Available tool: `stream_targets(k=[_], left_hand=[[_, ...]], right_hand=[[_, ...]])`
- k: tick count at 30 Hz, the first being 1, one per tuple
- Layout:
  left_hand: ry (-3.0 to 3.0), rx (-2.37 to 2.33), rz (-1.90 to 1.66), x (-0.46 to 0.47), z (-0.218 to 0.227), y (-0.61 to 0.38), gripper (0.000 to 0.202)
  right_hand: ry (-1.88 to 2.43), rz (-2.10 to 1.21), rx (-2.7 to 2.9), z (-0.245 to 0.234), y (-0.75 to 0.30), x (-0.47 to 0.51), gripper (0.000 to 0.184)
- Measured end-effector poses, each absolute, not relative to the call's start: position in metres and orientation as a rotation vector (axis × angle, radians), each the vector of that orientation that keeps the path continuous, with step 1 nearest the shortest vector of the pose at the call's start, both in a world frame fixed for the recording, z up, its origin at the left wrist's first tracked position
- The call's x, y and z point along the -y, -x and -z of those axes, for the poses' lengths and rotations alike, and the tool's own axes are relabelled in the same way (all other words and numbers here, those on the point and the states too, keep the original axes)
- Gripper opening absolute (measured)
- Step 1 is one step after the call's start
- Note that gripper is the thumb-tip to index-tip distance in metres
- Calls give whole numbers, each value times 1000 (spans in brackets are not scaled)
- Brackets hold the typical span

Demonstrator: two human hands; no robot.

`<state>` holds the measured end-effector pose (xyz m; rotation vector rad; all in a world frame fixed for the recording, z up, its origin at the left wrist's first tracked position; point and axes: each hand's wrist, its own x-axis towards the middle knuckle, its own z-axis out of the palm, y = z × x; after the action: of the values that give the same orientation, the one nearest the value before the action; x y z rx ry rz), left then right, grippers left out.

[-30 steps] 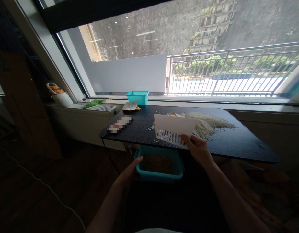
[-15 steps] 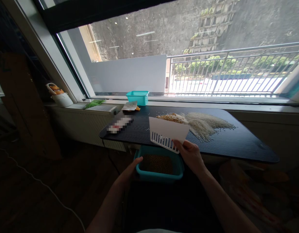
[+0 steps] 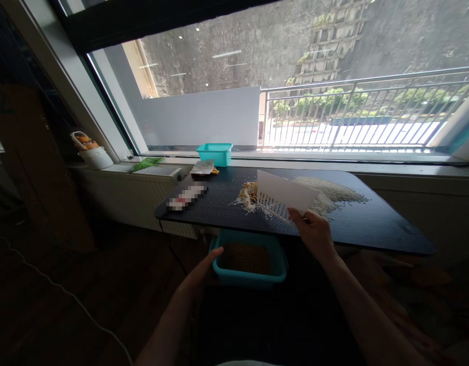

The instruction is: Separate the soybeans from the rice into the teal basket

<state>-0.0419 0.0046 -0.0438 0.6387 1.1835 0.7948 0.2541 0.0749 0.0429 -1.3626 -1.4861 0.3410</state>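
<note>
My right hand grips a white slotted plastic basket by its near corner and holds it tilted over the black table. Its slotted edge rests among yellow beans mixed with white rice spread on the tabletop. My left hand holds the left rim of a teal tub of brown beans, kept just below the table's front edge.
A second teal tub stands on the window sill, with a crumpled packet beside it. A blurred flat object lies at the table's left end. A radiator and a white pot are to the left. A cable crosses the floor.
My right hand has carried the white basket from the table's front edge back and to the right, onto the beans and rice. The left hand and the teal tub have stayed put.
</note>
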Motion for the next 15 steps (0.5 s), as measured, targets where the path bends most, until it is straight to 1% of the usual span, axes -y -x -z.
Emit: stream_targets(k=[4,15], left_hand=[[-634,-1185,-792,-5,44,43,72],[-640,-1144,-795,-4,46,44,70]], right_hand=[[1377,-313,1525,-45,-250,-92,49],[1308,-444,1564,-43,-245,-90,49]])
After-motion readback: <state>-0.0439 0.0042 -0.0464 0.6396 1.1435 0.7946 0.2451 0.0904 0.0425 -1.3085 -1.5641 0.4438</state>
